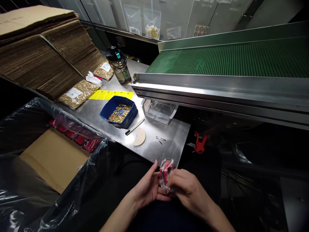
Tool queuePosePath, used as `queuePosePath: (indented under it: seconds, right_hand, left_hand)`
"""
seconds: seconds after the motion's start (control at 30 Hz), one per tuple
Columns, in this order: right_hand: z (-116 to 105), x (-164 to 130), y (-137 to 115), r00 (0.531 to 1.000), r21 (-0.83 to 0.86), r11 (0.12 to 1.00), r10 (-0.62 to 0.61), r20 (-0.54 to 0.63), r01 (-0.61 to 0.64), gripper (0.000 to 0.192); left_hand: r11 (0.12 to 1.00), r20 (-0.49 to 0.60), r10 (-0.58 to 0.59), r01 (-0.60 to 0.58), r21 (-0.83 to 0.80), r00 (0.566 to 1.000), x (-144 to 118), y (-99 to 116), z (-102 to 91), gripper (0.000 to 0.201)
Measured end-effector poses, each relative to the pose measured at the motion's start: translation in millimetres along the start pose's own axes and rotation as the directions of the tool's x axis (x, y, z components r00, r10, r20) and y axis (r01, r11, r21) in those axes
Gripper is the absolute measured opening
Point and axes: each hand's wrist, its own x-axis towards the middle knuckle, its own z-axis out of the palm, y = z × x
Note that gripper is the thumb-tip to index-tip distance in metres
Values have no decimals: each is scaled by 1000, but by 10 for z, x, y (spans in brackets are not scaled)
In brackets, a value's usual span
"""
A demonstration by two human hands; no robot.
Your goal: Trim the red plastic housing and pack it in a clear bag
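Observation:
A small red item in a clear plastic bag (166,170) is between my two hands, just past the table's near edge. My left hand (150,187) cradles it from the left, thumb raised and fingers curled beneath. From the right, my right hand (187,187) pinches the bag with closed fingers. What the red item is I cannot make out. Beyond my hands on the metal table (154,151) lie a small metal tool (160,139), a pale half-round disc (140,137) and a slim cutter knife (134,127). A blue bin (130,117) there contains small gold-coloured pieces.
At left, a plastic-lined box (79,175) holds cardboard (55,158) and red packages (79,139). Stacked cardboard (48,54), bags of gold pieces (77,93) and a bottle (120,69) stand behind. A green conveyor (224,59) crosses the right; a clear tray (159,111) sits below it.

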Motion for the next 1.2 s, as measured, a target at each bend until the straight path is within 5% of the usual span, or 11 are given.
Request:
queuePosePath:
  seconds: [0.13, 0.27, 0.47, 0.57, 0.63, 0.73, 0.83, 0.9, 0.97, 1.07, 1.2]
  right_hand:
    - [174, 13, -76, 995, -127, 987, -101, 14, 102, 7]
    - [240, -28, -72, 965, 152, 974, 194, -178, -167, 11]
    - [283, -60, 44, 821, 608, 704, 552, -144, -367, 18]
    - [324, -37, 105, 761, 749, 546, 643, -87, -375, 30]
    - [352, -14, 139, 730, 835, 438, 680, -66, -333, 33]
    - [389, 31, 184, 708, 918, 302, 705, -35, -256, 36]
    - [399, 80, 222, 712, 939, 269, 701, -37, -215, 37]
    - [377, 95, 238, 717, 944, 271, 694, -58, -186, 37]
    - [326, 83, 240, 730, 944, 289, 678, -86, -157, 36]
    - [222, 29, 188, 778, 925, 361, 613, -140, -118, 32]
    - [128, -11, 10, 898, 820, 571, 375, -231, -28, 17]
  left_hand:
    - [954, -23, 133, -135, -267, 991, 27, -57, 17, 37]
    - [913, -106, 317, -334, -236, 942, -6, 3, -51, 21]
    - [891, -21, 439, -438, -116, 898, -116, 91, -229, 55]
    - [830, 102, 548, -555, 54, 830, -156, 131, -279, 85]
    - [748, 216, 588, -625, 224, 780, -200, 148, -248, 101]
    - [522, 358, 604, -693, 497, 712, -294, 138, -104, 88]
    - [186, 543, 578, -746, 639, 609, -398, 88, 53, 67]
    - [68, 630, 506, -756, 651, 589, -457, 41, 98, 60]
    - [119, 627, 488, -758, 642, 608, -488, -13, 81, 54]
    - [477, 456, 605, -756, 448, 652, -456, -96, -6, 57]
    - [786, 320, 481, -563, 255, 816, -330, -136, -43, 94]
